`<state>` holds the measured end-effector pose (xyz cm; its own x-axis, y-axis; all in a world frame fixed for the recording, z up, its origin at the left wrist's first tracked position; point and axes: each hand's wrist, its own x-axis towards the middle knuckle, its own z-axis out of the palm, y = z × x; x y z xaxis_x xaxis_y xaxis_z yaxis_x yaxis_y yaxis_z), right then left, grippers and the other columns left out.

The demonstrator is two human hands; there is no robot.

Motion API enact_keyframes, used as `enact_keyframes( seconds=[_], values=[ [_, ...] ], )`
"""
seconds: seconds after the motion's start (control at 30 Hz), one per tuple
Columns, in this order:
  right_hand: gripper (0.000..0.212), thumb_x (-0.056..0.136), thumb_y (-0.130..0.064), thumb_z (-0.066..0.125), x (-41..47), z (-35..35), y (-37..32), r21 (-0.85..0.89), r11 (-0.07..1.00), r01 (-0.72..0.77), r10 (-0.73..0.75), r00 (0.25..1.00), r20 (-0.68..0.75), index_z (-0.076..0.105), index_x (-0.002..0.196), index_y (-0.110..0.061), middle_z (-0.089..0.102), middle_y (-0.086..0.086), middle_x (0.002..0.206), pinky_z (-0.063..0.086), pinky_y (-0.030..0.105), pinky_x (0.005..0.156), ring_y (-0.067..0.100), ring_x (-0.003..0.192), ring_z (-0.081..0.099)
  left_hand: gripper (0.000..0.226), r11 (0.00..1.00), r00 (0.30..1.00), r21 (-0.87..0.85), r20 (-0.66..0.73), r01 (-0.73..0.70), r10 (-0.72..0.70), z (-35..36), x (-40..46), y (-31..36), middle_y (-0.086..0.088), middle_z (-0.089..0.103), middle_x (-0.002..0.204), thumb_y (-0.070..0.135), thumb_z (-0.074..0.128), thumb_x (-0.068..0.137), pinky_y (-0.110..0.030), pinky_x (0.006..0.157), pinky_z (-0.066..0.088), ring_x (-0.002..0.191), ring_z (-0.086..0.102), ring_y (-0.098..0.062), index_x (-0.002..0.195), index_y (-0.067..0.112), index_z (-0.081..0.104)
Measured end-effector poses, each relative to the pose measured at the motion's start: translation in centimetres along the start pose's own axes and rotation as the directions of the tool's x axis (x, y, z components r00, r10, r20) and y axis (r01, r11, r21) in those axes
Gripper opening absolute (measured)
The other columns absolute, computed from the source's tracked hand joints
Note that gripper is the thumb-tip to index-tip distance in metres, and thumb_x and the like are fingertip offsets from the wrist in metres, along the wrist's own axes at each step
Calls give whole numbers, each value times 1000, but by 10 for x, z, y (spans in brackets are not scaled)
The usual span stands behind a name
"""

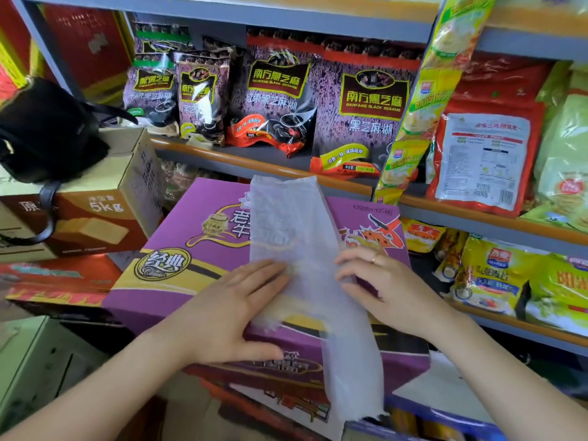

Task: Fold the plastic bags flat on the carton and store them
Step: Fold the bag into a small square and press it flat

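Two hands are working on one translucent plastic bag (pixel 296 237), which you are keeping folded into a long strip lying lengthwise down the top of the purple carton (pixel 191 249). Your left hand (pixel 229 307) is pressing flat, fingers straight, on the strip's left edge, with the thumb resting at the carton's near rim. Your right hand (pixel 385 281) is touching the strip's right edge with loosely bent fingers; whether they are pinching the film or only resting on it, you cannot tell from this view.

Past your fingertips the strip is running to the carton's far edge, close under the orange-lipped shelf (pixel 261 168) of black sesame packets (pixel 366 116). Toward you, its tail is hanging over the near edge, down across the stacked boxes below.

Left of your left hand, purple carton top is lying bare out to its corner; beyond that a brown box (pixel 95 224) is carrying a black bag (pixel 47 128), whose strap is drooping down the box's side. Right of your right hand only a narrow band of carton is showing before its edge, and yellow and green packets (pixel 486 275) on the lower shelf are sitting just beside that edge. A hanging strip of yellow sachets (pixel 423 100) is dangling above and beyond your right hand.
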<state>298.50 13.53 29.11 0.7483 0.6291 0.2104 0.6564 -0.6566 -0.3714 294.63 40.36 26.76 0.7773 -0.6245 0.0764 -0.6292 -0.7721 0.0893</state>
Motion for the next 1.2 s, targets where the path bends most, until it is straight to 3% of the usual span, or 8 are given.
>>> enact_keyframes(
  seconds=[0.17,0.33,0.47,0.63,0.77,0.93,1.1,1.2],
  values=[
    [28,90,-20,40,-37,8,-10,31,988,154,-155,987,36,63,106,-17,62,-4,116,42,17,90,5,106,54,76,1000,999,1,-52,-3,3,8,-10,7,-6,41,142,66,31,86,-28,108,24,130,39,-20,137,10,38],
    [57,76,-5,38,-55,1,-8,308,951,-31,-35,978,207,51,129,-24,43,-16,140,21,19,114,-7,134,30,65,956,990,-293,-142,-28,-14,-1,-11,-4,-2,49,136,58,31,90,-12,108,22,127,37,-4,127,9,54],
    [79,76,-30,48,-63,3,-11,-94,981,169,-110,889,445,12,147,-36,-6,-21,155,-12,22,116,-7,140,-11,78,957,991,-290,-127,-10,-28,-5,-10,-11,4,48,135,72,36,79,-11,104,27,124,37,1,126,14,55],
    [54,78,-37,45,-70,30,-24,-283,941,186,-187,982,22,47,129,-22,56,-2,132,45,34,98,13,119,44,78,965,984,-263,-172,-9,-38,6,-18,-2,5,44,138,71,47,74,-21,104,31,125,40,-5,129,15,52],
    [34,76,-24,46,-59,36,-29,-270,947,173,-227,957,-181,67,103,-17,68,-2,106,37,29,88,17,99,56,74,945,974,-326,-211,11,-84,9,-19,4,6,44,137,68,46,77,-18,105,30,126,40,-6,129,15,52],
    [34,86,-30,46,-38,24,-38,163,986,47,-16,982,-189,65,100,-5,67,5,93,42,25,88,13,90,54,65,957,962,-290,-264,-9,-71,6,-16,8,1,56,125,60,54,76,-20,102,32,115,47,-9,121,12,57],
    [29,80,-49,44,-22,-10,-56,689,724,-25,155,980,-128,61,102,-41,58,26,98,42,31,72,41,88,52,30,915,943,-399,-323,-64,-75,0,-16,18,5,67,101,35,56,81,-29,81,50,90,62,-10,101,14,65],
    [15,79,-44,55,-4,-19,-54,806,583,-105,335,935,-120,67,89,-43,66,10,91,46,38,78,29,86,61,20,805,934,-594,-296,-14,-202,-5,-15,21,5,68,85,37,50,85,-34,61,52,73,65,-11,93,24,62]
  ],
)
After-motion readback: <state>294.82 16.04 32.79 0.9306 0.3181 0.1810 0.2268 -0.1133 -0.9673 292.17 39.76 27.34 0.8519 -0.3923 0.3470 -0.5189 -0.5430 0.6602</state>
